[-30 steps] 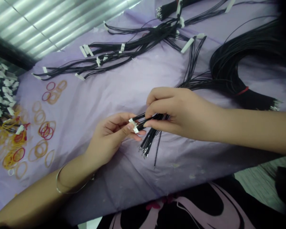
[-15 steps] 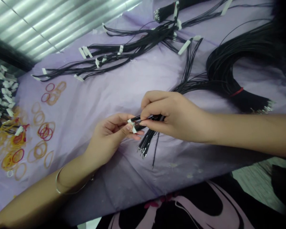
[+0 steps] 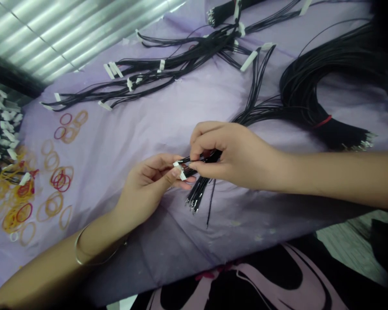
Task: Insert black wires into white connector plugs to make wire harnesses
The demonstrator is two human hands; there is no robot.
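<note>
Colour check from my remote station. I log a creased lilac plastic sheet (image 3: 123, 142), plain, with no print. The coiled black insulated wires (image 3: 310, 86) read uniform black, cinched by a red rubber band (image 3: 322, 122) and ending in silver metal terminals (image 3: 364, 144). The white plastic connectors (image 3: 179, 170) show no markings I can resolve. Loose tan rubber bands (image 3: 53, 206) lie among red rubber bands (image 3: 61, 181). A silvery ribbed panel (image 3: 51, 38) shows parallel stripes. Along the lower edge, I note a black cloth with pink curved stripes (image 3: 245, 275). A thin silver bangle (image 3: 79, 254) completes the record.
</note>
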